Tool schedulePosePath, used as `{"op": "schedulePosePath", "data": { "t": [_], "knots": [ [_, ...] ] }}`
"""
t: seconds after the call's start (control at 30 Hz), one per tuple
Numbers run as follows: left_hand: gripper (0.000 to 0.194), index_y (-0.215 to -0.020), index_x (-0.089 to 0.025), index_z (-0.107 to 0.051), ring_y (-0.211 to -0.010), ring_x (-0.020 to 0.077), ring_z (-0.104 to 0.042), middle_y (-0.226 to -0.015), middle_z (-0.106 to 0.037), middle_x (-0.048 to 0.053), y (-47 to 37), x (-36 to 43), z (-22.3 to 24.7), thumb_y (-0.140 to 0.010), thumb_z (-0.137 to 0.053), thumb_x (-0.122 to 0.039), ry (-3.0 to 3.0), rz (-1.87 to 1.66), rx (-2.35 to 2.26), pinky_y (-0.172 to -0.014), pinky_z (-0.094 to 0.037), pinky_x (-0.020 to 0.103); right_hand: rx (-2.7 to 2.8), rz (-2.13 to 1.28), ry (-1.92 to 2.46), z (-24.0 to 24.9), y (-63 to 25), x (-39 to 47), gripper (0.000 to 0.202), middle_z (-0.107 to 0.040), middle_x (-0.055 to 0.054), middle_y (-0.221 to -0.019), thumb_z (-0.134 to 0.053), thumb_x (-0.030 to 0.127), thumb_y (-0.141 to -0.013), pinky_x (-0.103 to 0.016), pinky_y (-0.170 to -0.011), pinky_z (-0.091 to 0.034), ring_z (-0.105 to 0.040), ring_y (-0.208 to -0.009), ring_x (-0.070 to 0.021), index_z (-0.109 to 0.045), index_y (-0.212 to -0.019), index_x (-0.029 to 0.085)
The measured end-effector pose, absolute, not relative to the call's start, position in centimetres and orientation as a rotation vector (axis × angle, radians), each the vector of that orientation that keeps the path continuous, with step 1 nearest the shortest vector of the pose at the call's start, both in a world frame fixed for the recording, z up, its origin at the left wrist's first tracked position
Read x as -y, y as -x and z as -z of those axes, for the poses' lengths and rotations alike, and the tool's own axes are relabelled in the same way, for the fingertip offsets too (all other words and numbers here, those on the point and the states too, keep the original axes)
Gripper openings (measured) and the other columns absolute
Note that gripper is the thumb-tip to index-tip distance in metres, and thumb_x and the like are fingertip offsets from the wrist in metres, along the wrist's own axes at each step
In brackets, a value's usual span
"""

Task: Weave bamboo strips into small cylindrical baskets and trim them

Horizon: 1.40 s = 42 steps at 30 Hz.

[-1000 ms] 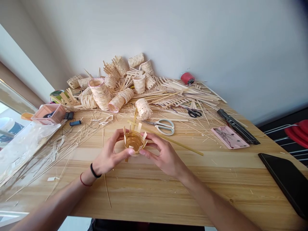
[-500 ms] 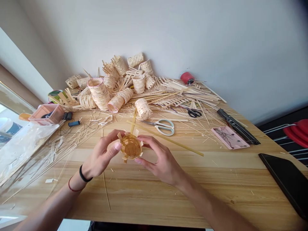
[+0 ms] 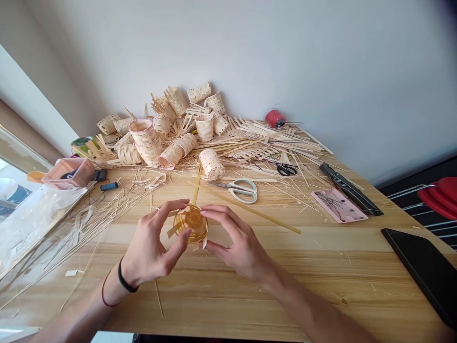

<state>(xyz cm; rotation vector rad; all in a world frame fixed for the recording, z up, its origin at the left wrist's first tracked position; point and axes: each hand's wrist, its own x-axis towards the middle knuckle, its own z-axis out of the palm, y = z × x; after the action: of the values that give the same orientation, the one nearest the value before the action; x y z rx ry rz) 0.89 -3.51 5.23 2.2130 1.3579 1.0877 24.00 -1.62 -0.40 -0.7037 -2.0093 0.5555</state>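
Fingers (image 3: 224, 220) clasp an amber cup (image 3: 193, 221) from both sides.

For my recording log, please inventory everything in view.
amber basket: one, amber, between hands
woven baskets: over ten, pale, back
thin strips: many, pale, back and left
yellow strips: two, yellow, beyond hands
large scissors: one, pale-handled, centre
small scissors: one, black, farther back
red spool: one, red, back right
long tool: one, black, right
tray: one, pink, right
phone: one, black, right edge
box: one, pink, left
blue spool: one, blue, left
plastic bag: one, clear, left
table: one, light wood, below hands
red object: count unclear, red, far right
wristbands: two, black and red, left wrist
left hand: one, bare, on amber basket
right hand: one, bare, on amber basket
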Motion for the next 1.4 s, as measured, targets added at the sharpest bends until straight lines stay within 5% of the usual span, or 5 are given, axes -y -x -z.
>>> {"op": "schedulePosePath", "data": {
  "t": [0.3,0.63,1.07,1.27,1.4],
  "knots": [
    [0.012,-0.097,-0.022,-0.077,-0.099,0.0252,-0.087,-0.112,-0.088,0.005,-0.9,3.2,-5.4,-0.095,-0.065,-0.024,-1.991,-1.120,-1.390,-0.086,-0.072,0.035,2.068,-0.596,0.726,0.4,-24.1,1.8,0.073,-0.065,-0.014,-0.146,-0.082,0.023,-0.094,-0.051,-0.119,-0.058,-0.065,-0.140,-0.0322,-0.048,-0.158,0.032],
    [0.013,-0.081,-0.022,-0.077,-0.083,0.0219,-0.085,-0.106,-0.089,0.006,-0.4,2.4,-4.8,-0.093,-0.071,-0.021,-1.979,-1.096,-1.317,-0.069,-0.069,0.030,2.117,-0.657,0.705,0.3,-24.7,1.3,0.072,-0.065,-0.013,-0.151,-0.083,0.029,-0.093,-0.050,-0.120,-0.057,-0.065,-0.140,-0.0319,-0.054,-0.159,0.031],
    [0.018,-0.086,-0.023,-0.071,-0.074,0.0209,-0.082,-0.080,-0.083,0.001,-0.9,0.9,-5.9,-0.085,-0.067,-0.005,-2.275,-0.863,-1.401,-0.069,-0.064,0.029,2.146,-0.630,0.696,0.5,-24.9,1.0,0.067,-0.065,-0.015,-0.149,-0.083,0.029,-0.092,-0.051,-0.120,-0.056,-0.065,-0.140,-0.0324,-0.056,-0.154,0.027],
    [0.036,-0.109,-0.018,-0.069,-0.084,0.0219,-0.083,-0.097,-0.086,0.008,-2.2,0.9,-6.8,-0.079,-0.071,0.000,-2.355,-0.704,-1.466,-0.073,-0.064,0.029,2.123,-0.631,0.696,0.9,-24.7,0.8,0.067,-0.063,-0.016,-0.148,-0.082,0.031,-0.093,-0.052,-0.118,-0.057,-0.065,-0.139,-0.0332,-0.056,-0.154,0.025],
    [0.021,-0.087,-0.017,-0.075,-0.077,0.0243,-0.080,-0.082,-0.084,0.008,-2.7,0.2,-7.0,-0.079,-0.069,0.001,-2.424,-0.569,-1.565,-0.073,-0.061,0.032,2.129,-0.642,0.643,1.1,-24.4,0.6,0.066,-0.063,-0.016,-0.147,-0.082,0.029,-0.092,-0.053,-0.117,-0.058,-0.065,-0.137,-0.0335,-0.056,-0.153,0.025]
  ]
}}
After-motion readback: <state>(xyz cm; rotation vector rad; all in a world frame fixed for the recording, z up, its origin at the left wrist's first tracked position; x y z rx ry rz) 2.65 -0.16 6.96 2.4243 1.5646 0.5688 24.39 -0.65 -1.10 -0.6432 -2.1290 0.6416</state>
